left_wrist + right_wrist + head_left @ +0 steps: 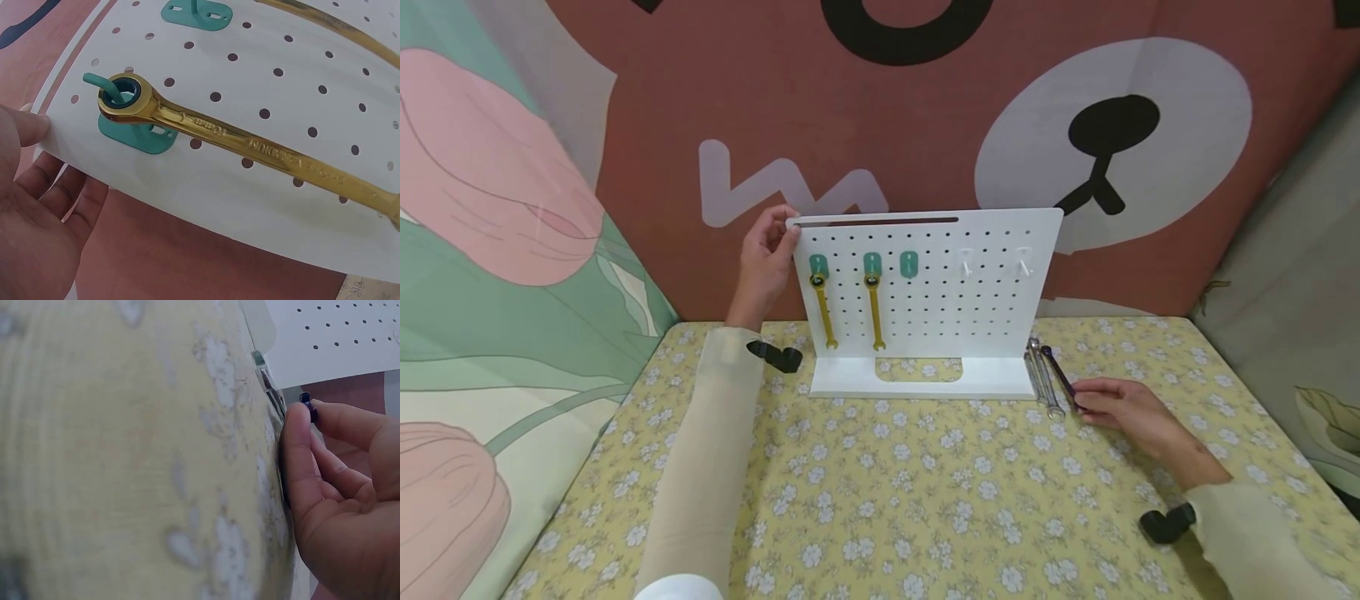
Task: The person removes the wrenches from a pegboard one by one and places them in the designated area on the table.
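A white pegboard [925, 347] stands upright on its base. My left hand [766, 265] grips its upper left corner, thumb on the front. Two gold wrenches hang by their ring ends from green hooks: one wrench [825, 317] near the left edge, the other wrench [876, 318] beside it. In the left wrist view, the nearer gold wrench [225, 139] has its ring over a green hook [100, 81]. My right hand [1131, 417] pinches the near end of a dark purple wrench [1058, 371], right of the board. Its tip shows between thumb and finger in the right wrist view.
Silver wrenches [1043, 379] lie between the board's base and the purple wrench. A third green hook [909, 264] and two white hooks [967, 264] on the board hold nothing. A yellow flowered cloth [880, 483] covers the table. Behind hangs a printed curtain [925, 125].
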`<control>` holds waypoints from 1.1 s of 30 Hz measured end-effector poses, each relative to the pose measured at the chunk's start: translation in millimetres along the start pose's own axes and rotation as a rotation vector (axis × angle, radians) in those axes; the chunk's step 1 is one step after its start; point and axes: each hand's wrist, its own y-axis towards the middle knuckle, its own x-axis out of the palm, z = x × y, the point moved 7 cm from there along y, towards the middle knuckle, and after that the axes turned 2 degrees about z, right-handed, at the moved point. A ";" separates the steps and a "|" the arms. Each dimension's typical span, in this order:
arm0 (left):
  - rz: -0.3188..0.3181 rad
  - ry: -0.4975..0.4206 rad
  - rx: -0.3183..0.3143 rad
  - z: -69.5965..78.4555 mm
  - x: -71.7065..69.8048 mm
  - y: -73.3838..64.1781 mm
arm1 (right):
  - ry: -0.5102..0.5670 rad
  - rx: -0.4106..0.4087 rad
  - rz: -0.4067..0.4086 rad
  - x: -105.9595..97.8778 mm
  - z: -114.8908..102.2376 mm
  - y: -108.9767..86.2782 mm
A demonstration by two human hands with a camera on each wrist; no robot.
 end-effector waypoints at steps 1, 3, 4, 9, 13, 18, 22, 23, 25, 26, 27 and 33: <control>0.000 0.002 0.001 0.0 0.0 -0.1 | -0.007 -0.003 0.003 0.6 -0.2 -0.1; -0.001 0.002 0.006 0.4 -0.2 -0.3 | -0.032 -0.015 0.014 2.2 -1.7 -1.0; -0.003 0.001 0.008 0.7 0.1 -0.2 | -0.047 -0.021 0.023 3.1 -3.0 -1.8; 0.002 -0.010 0.010 1.8 0.3 -0.1 | -0.147 -0.049 0.051 9.0 -10.5 -6.8; 0.000 -0.001 0.015 1.7 0.5 -0.3 | -0.224 -0.053 0.056 11.3 -14.6 -9.6; -0.006 0.009 0.019 2.0 0.8 -0.6 | -0.283 -0.075 0.070 12.8 -16.9 -11.6; -0.008 0.011 0.011 2.8 0.2 -1.8 | -0.321 -0.091 0.083 14.7 -18.7 -12.5; -0.008 0.012 0.009 2.4 0.2 -1.6 | -0.331 -0.097 0.088 15.4 -19.6 -12.6; -0.007 0.015 0.008 2.0 -0.1 -1.7 | -0.347 -0.102 0.102 16.6 -21.6 -12.6; -0.005 0.016 0.007 1.9 -0.2 -1.6 | -0.356 -0.106 0.109 17.3 -22.7 -12.6; -0.005 0.016 0.007 1.9 -0.2 -1.6 | -0.363 -0.108 0.118 17.8 -23.8 -12.7; -0.011 0.015 0.004 3.4 -0.5 -1.5 | -0.381 -0.163 0.138 25.5 -34.0 -14.2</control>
